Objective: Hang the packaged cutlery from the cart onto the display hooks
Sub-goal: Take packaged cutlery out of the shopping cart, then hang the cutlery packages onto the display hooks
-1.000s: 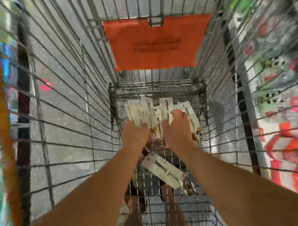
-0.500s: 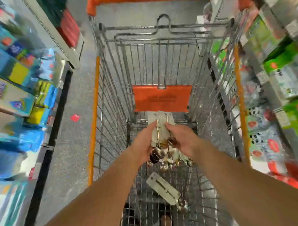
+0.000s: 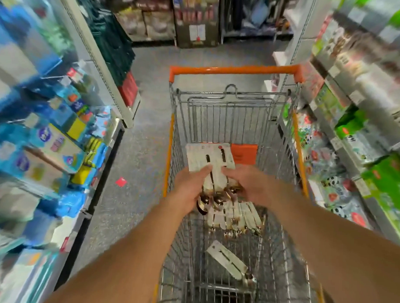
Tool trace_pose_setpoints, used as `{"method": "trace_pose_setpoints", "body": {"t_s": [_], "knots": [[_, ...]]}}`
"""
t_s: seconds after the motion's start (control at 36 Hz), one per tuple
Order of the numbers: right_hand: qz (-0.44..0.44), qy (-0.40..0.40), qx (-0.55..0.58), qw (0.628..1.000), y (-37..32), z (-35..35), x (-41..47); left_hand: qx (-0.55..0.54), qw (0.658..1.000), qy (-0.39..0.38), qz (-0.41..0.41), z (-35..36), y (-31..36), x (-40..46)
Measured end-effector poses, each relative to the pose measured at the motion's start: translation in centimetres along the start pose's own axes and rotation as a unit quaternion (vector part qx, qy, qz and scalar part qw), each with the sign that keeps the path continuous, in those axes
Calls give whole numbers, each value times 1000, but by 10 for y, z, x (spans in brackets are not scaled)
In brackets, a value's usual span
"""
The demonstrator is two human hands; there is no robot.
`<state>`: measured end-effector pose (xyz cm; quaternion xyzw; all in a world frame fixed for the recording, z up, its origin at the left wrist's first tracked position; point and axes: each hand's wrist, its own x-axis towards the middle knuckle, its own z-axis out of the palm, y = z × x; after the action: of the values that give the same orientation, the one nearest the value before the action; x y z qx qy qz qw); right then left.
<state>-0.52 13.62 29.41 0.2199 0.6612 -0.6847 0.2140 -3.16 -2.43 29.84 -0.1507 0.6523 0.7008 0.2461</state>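
Note:
A bundle of packaged cutlery (image 3: 209, 156), white cards with shiny spoons fixed to them, is held above the wire shopping cart (image 3: 283, 140). My left hand (image 3: 188, 187) grips the bundle from the left and my right hand (image 3: 246, 184) grips it from the right, with more cards (image 3: 236, 217) fanning out below my right hand. One single cutlery pack (image 3: 229, 261) lies on the cart's floor. No display hooks are plainly visible; the shelves are blurred.
The cart has an orange handle (image 3: 233, 69) at its far end and an orange flap (image 3: 244, 154) inside. Stocked shelves line the aisle on the left (image 3: 59, 132) and right (image 3: 353, 134). Grey floor (image 3: 137, 153) runs between the left shelf and the cart.
Both hands have lifted the bundle from the cart's floor up to rim height. The view has tilted up from the cart's inside to the aisle. One pack stayed on the cart floor.

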Motion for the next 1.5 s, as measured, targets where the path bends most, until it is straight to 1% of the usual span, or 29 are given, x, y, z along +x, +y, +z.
{"method": "trace_pose_setpoints", "body": {"t_s": [0.08,0.22,0.33,0.44,0.53,0.61,0.69,0.81,0.86,0.94,1.0,1.08,1.17,1.31,1.39,1.5], "knots": [[-19,-9,-9,1000,-7,17,-16,-49,999,9,-7,-14,16,-30],[-56,4,2,998,-29,58,-54,-26,998,46,40,-38,34,-69],[-78,-5,-47,996,-43,82,-74,-18,995,60,78,-63,46,-96],[-94,-30,-117,988,-58,105,-88,-35,994,57,92,-89,57,-121],[-110,-38,-141,983,-67,121,-93,-42,993,50,99,-105,64,-140],[-130,-46,-170,976,-76,141,-101,-36,990,73,114,-120,67,-157],[-153,-81,-219,960,-87,164,-111,-30,985,112,129,-136,69,-174],[-179,-113,-245,946,-99,195,-126,-53,973,159,159,-158,71,-203],[-182,-138,-247,942,-103,209,-137,-64,968,184,160,-168,69,-219],[-169,-194,-249,934,-105,226,-154,-76,957,225,166,-182,63,-244],[-182,-225,-274,917,-102,236,-164,-85,949,252,168,-189,56,-260],[-207,-251,-312,893,-96,256,-173,-107,938,280,176,-196,43,-284],[-208,-280,-302,887,-87,280,-188,-137,925,305,183,-201,28,-314],[-207,-336,-293,871,-68,319,-222,-145,908,348,185,-217,3,-360],[-205,-372,-289,858,-58,338,-245,-159,887,391,187,-226,-9,-388],[-206,-396,-295,845,-45,363,-267,-171,872,415,195,-239,-23,-421]]}}
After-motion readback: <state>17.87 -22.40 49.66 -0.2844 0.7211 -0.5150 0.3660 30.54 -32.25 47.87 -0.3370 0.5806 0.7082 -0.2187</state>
